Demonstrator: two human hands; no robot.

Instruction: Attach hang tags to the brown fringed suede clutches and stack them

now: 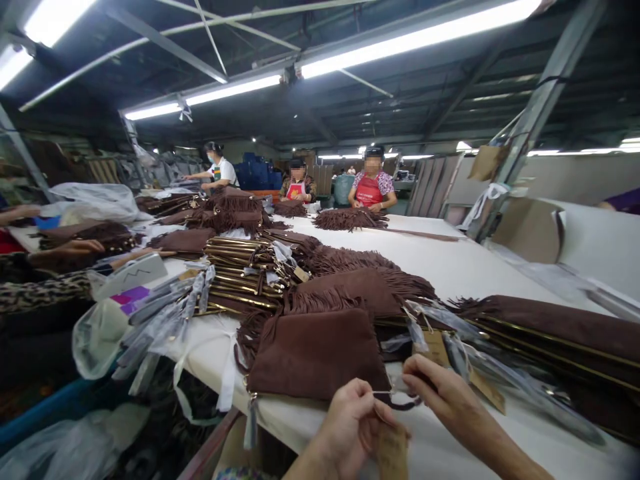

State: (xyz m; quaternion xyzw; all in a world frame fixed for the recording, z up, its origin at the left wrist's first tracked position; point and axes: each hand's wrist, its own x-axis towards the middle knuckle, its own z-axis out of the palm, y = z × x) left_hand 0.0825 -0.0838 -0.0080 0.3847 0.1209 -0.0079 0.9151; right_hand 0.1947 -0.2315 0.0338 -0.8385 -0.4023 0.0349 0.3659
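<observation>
A brown suede-like bag (316, 353) lies flat at the table's near edge, its strap and a plastic-wrapped tassel (251, 421) hanging at the left corner. Just off its lower right corner, my left hand (353, 420) pinches a thin pale string (383, 392). A kraft paper tag (393, 453) hangs under those fingers. My right hand (440, 385) is closed at the other end of the string, beside the bag's dark strap loop (404, 404). Its fingertips partly hide what they grip.
More fringed brown bags (350, 290) lie behind, beside a stack with gold zippers (245, 267). Another bag stack (560, 333) with tags and plastic-wrapped pieces is at right. Co-workers (369, 183) stand across the white table (420, 243); another person's hand (75, 253) is at left.
</observation>
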